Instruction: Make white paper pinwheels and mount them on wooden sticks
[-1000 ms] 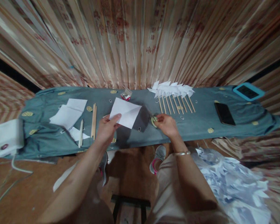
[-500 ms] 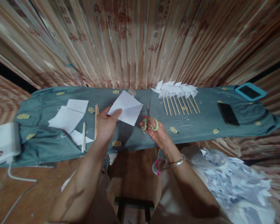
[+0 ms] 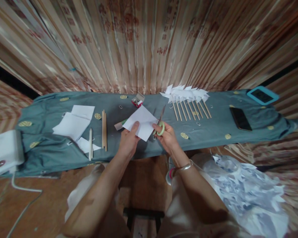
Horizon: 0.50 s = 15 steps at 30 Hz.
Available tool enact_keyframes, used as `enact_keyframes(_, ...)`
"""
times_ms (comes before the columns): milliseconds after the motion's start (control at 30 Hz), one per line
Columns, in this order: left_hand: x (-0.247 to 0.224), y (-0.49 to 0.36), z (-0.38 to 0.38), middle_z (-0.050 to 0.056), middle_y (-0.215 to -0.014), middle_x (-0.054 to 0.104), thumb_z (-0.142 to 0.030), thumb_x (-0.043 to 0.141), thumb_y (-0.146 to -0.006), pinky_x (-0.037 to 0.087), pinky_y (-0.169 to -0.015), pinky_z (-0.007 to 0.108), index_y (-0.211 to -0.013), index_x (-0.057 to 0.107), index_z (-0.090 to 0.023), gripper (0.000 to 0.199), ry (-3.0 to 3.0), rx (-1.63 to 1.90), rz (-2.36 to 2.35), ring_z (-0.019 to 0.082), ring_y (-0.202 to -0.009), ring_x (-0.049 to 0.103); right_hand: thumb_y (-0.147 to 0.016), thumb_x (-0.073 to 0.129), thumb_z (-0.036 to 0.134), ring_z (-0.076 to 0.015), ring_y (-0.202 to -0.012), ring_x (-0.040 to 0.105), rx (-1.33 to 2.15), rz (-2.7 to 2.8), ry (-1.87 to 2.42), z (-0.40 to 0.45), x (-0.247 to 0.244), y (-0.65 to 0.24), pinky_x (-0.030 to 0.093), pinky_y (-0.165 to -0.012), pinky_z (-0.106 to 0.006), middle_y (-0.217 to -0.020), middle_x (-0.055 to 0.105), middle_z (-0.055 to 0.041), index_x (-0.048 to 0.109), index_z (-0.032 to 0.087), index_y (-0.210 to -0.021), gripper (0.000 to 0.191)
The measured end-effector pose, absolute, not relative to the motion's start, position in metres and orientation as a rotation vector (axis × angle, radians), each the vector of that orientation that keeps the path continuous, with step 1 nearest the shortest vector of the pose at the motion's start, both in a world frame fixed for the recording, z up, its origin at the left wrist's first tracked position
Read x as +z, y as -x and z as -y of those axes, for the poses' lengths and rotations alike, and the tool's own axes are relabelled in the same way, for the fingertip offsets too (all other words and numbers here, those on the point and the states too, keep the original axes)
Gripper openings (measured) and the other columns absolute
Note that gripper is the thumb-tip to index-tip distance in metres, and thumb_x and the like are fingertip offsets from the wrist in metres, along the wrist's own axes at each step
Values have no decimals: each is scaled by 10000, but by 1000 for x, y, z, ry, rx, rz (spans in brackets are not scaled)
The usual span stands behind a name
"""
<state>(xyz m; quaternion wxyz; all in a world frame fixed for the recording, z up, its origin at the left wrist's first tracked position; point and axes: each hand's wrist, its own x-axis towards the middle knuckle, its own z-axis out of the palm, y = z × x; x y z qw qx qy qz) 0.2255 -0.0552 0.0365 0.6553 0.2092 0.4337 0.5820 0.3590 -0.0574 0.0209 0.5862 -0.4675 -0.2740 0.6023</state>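
The left hand [image 3: 129, 140], at the centre of the frame, has its grip clamped on a white paper square [image 3: 144, 119], thumb on top; the fingers beneath are hidden by the sheet. The right hand [image 3: 167, 135], just right of centre, has its grip closed around green-handled scissors [image 3: 161, 128], and its fingertips meet the paper's right corner. The blades point up the frame, thin and blurred, so their exact opening is hard to make out. Half a second ago the right hand was apart from the paper.

Left of the paper, a flat pinkish-and-green item [image 3: 118, 126] shows partly, its other end covered. Just above, a small red box [image 3: 137, 102] stands with its flap up, now in clear view where the paper earlier hid most of it; it holds shiny bits too small to name. On the table [image 3: 208, 132], paper pinwheels [image 3: 186, 94] overlap at upper right of centre, hiding parts of one another.

At lower right, a translucent bag [image 3: 221, 165] holds jumbled white paper pieces [image 3: 250, 191]. A white device [image 3: 6, 152] is cut off by the left edge.
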Motion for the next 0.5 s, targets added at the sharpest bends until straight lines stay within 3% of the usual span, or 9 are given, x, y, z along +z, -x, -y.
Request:
enact_keyframes(100,38,-220,49,88,-974,762,-352,817,-709,566,-890,355,-959,644,-156,362,-462,1361,-959,228,-969,719,-568,853,552,-97,-567,548,1400,860,1143,69,18,-364,428,-545,-219,-612,626,37,661,204,-834,478)
enact_keyframes(233,36,-212,42,108,-1058,742,-377,788,-751,577,-856,350,-1032,612,-162,395,-486,1407,-935,233,-997,710,-660,782,617,-127,-669,585,1509,1135,1134,89,13,-366,459,-634,-258,-759,688,-14,675,204,-976,531)
enact_keyframes(500,35,-212,42,117,-1059,739,-387,731,-814,585,-865,379,-1123,586,-152,414,-509,1405,-928,253,-992,716,-680,756,642,-95,-641,517,1686,1364,1084,102,1,-357,394,-599,-231,-718,598,18,702,187,-977,547)
